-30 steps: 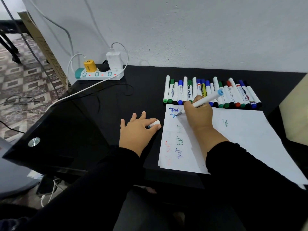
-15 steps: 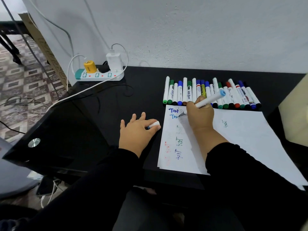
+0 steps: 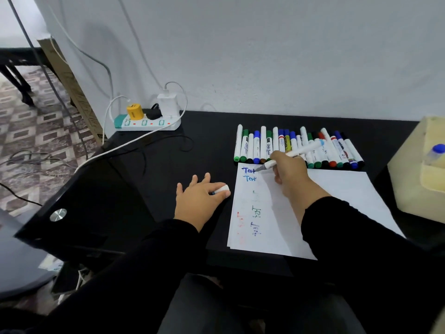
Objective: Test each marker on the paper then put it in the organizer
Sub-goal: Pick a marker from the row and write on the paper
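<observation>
My right hand [image 3: 290, 172] grips a white marker with a light blue end [image 3: 303, 150], its tip touching the top left of the white paper [image 3: 337, 189] beside two blue "Test" words. Fainter test marks run down the paper's left side. My left hand [image 3: 199, 198] rests on the black table [image 3: 204, 145] left of the paper, holding a white marker cap [image 3: 222, 189] between thumb and fingers. A row of several markers [image 3: 262, 147] lies behind the paper. A pale yellow organizer [image 3: 419, 179] stands at the right edge with one blue-capped marker [image 3: 435, 151] in it.
A white power strip [image 3: 149, 122] with a yellow plug, a white charger and cables sits at the table's back left corner. The wall rises right behind the marker row. The table's left edge drops to a patterned floor with loose cables.
My right hand has shifted slightly right and up along the paper's top edge, with the marker tip still on the paper. My left hand has stayed put with the cap.
</observation>
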Motion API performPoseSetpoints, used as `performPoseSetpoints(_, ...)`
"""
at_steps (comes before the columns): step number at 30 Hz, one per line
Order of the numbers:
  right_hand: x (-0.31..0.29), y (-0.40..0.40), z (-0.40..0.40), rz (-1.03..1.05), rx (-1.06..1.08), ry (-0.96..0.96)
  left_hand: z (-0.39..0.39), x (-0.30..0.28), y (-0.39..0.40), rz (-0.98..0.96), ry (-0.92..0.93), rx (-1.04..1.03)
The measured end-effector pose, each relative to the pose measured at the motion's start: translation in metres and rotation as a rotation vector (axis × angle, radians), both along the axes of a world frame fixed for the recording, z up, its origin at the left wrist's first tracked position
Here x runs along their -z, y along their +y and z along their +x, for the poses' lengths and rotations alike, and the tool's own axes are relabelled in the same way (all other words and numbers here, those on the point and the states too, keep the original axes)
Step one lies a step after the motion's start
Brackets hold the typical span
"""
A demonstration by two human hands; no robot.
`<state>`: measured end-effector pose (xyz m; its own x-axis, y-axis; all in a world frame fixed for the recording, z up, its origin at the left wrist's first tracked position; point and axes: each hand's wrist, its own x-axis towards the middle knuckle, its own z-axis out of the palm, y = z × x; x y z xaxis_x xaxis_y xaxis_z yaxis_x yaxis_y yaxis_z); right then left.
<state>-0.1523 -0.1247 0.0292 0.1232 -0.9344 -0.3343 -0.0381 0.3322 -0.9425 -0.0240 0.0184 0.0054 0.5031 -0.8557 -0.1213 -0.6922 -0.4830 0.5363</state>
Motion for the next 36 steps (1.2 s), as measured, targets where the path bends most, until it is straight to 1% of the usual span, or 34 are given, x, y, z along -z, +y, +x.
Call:
performPoseSetpoints(3,-0.011,-0.004,-0.007,0.035,-0.078,-0.074,0.0,-0.013,0.002,-0.031,0.107,-0.021)
performPoseSetpoints(6,-0.028,0.003,-0.015,-0.004,-0.112,-0.164,-0.006,-0.032,0.005,-0.251,0.226,-0.059)
performPoseSetpoints(8,-0.043,0.012,-0.021,-0.051,-0.146,-0.238,-0.016,-0.048,0.01,-0.373,0.363,-0.043)
performPoseSetpoints(11,-0.063,0.029,-0.032,-0.141,-0.186,-0.305,-0.031,-0.069,0.015,-0.441,0.548,-0.004)
performPoseSetpoints(13,-0.074,0.041,-0.04,-0.208,-0.208,-0.334,-0.042,-0.08,0.018,-0.443,0.616,0.033)
performPoseSetpoints(15,-0.085,0.053,-0.049,-0.269,-0.223,-0.33,-0.053,-0.089,0.021,-0.436,0.642,0.075)
performPoseSetpoints(17,-0.093,0.062,-0.057,-0.321,-0.254,-0.283,-0.061,-0.096,0.023,-0.443,0.661,0.125)
performPoseSetpoints(21,-0.102,0.075,-0.075,-0.409,-0.364,-0.24,-0.076,-0.107,0.026,-0.446,0.715,0.221)
performPoseSetpoints(23,-0.105,0.078,-0.084,-0.426,-0.438,-0.255,-0.079,-0.111,0.025,-0.446,0.775,0.219)
performPoseSetpoints(26,-0.109,0.078,-0.095,-0.397,-0.533,-0.277,-0.08,-0.114,0.023,-0.426,0.842,0.18)
performPoseSetpoints(32,-0.106,0.076,-0.095,-0.369,-0.457,-0.266,-0.079,-0.118,0.021,-0.378,0.866,0.28)
performPoseSetpoints(36,-0.095,0.075,-0.089,-0.28,-0.403,-0.331,-0.08,-0.114,0.016,-0.356,0.786,0.231)
